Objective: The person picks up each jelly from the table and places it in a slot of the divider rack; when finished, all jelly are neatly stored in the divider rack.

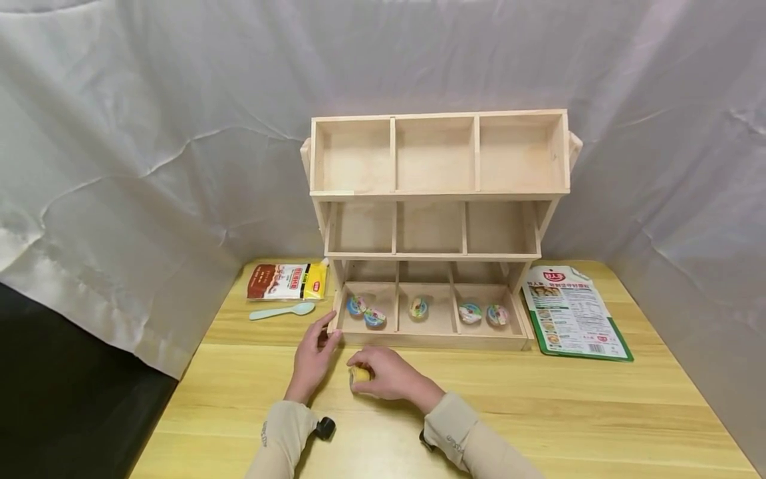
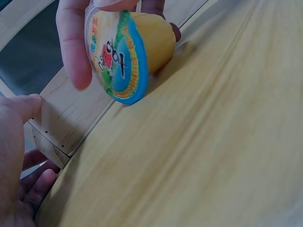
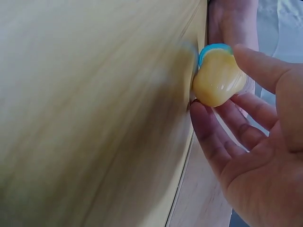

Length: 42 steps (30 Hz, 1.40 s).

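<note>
My right hand [image 1: 391,376] pinches a yellow jelly cup [image 2: 158,42] just above the table, in front of the wooden rack [image 1: 427,341]. The cup is tipped on its side, its printed, blue-edged lid facing the left wrist camera. From the right wrist view its rounded yellow body [image 3: 218,78] shows between thumb and fingers. My left hand [image 1: 312,356] holds the rack's front left corner, thumb on the front board and fingers round the side. In the rack's bottom tier lie several jelly cups: two in the left compartment, one [image 1: 419,308] in the middle, two on the right.
Left of the rack lie a brown-and-yellow food packet [image 1: 287,282] and a pale blue spoon [image 1: 281,311]. A white-and-green food pouch [image 1: 574,313] lies against its right side. Two upper tiers [image 1: 439,194] of compartments rise above the bottom one. Grey cloth [image 1: 179,133] hangs behind the table.
</note>
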Each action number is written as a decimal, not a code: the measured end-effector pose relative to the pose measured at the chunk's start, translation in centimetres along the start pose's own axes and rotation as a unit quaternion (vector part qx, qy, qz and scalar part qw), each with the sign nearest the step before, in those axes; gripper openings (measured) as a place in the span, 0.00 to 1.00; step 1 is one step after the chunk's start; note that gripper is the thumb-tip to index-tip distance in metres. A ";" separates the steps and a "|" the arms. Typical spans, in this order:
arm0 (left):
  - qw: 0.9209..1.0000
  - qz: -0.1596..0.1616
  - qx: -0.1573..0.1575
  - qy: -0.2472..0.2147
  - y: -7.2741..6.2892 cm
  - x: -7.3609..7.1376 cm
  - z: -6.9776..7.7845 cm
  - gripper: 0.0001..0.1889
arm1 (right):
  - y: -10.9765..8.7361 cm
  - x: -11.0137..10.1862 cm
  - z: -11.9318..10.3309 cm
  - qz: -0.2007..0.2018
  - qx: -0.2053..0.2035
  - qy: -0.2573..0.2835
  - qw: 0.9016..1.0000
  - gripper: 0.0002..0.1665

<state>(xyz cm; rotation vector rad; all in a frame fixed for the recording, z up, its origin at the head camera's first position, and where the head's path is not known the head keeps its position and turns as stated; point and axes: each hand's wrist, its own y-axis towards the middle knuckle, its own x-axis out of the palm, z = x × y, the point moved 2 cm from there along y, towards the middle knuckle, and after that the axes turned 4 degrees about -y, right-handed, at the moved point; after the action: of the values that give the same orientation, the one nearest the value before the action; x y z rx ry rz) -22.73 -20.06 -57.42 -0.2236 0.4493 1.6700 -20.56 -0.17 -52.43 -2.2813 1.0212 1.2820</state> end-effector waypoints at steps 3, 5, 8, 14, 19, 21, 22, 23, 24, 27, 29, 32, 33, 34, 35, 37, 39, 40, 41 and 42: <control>1.000 0.002 -0.001 0.001 0.0 0.0 0.0 0.25 | 0.1 0.1 0.1 0.002 0.000 -0.010 1.000 0.24; 1.000 0.003 -0.002 0.001 -0.1 0.0 0.0 0.24 | 0.1 0.1 0.1 0.004 -0.001 -0.013 1.000 0.24; 1.000 0.003 -0.005 0.001 0.0 0.0 0.1 0.24 | 0.1 0.1 0.1 0.007 -0.003 -0.013 1.000 0.24; 1.000 0.002 -0.007 0.001 0.0 0.1 0.1 0.24 | -0.1 -0.2 0.2 0.010 0.010 -0.002 1.000 0.26; 1.000 0.003 0.000 0.004 0.0 0.1 0.1 0.24 | -0.3 -1.0 0.2 0.018 0.013 0.016 1.000 0.28; 1.000 0.003 0.001 0.004 0.0 0.1 0.1 0.24 | -0.4 -1.3 0.3 0.024 0.011 0.020 0.999 0.28; 1.000 0.003 0.002 0.004 0.0 0.1 0.1 0.24 | -0.5 -1.5 0.4 0.027 0.011 0.020 0.999 0.29; 1.000 0.003 0.002 0.004 0.0 0.1 0.1 0.24 | -0.5 -1.7 0.4 0.030 0.011 0.022 0.999 0.29; 1.000 0.003 0.001 0.003 0.0 0.1 0.1 0.24 | -0.6 -1.8 0.5 0.031 0.012 0.023 0.999 0.30; 1.000 0.004 -0.001 0.001 0.0 0.1 0.1 0.24 | -0.8 -2.3 0.7 0.037 0.021 0.025 0.999 0.33; 1.000 0.005 -0.002 0.002 -0.1 0.1 0.1 0.24 | -1.1 -2.8 0.9 0.043 0.030 0.026 0.998 0.34; 1.000 0.006 0.001 0.001 -0.1 0.1 0.2 0.25 | -1.4 -3.4 1.1 0.053 0.041 0.037 0.997 0.34; 1.000 0.007 0.003 0.002 -0.1 0.0 0.2 0.25 | -1.4 -3.6 1.1 0.056 0.042 0.045 0.997 0.34; 1.000 0.007 0.004 0.002 -0.1 0.0 0.2 0.25 | -1.5 -3.8 1.2 0.059 0.045 0.054 0.996 0.34; 1.000 0.008 0.006 0.003 -0.1 0.0 0.2 0.25 | -1.6 -4.0 1.3 0.063 0.047 0.062 0.995 0.34; 1.000 0.009 0.009 0.004 -0.1 0.0 0.3 0.25 | -1.8 -4.4 1.5 0.070 0.052 0.084 0.993 0.35; 1.000 0.009 0.011 0.005 -0.1 0.0 0.3 0.25 | -2.0 -4.9 1.7 0.084 0.054 0.091 0.991 0.35; 1.000 0.008 0.011 0.003 -0.1 0.0 0.3 0.25 | -2.1 -5.1 1.9 0.090 0.057 0.093 0.990 0.35; 1.000 0.008 0.013 0.004 -0.1 0.0 0.3 0.25 | -2.2 -5.3 2.0 0.097 0.058 0.090 0.990 0.35; 1.000 0.008 0.011 0.002 -0.1 0.0 0.3 0.25 | -2.3 -5.5 2.1 0.103 0.058 0.093 0.989 0.35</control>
<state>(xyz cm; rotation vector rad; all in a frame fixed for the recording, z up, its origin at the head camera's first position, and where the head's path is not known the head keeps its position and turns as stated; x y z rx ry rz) -22.58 -19.91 -57.19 -0.2074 0.4726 1.6790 -22.02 5.03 -49.09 -2.2868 1.3893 1.0653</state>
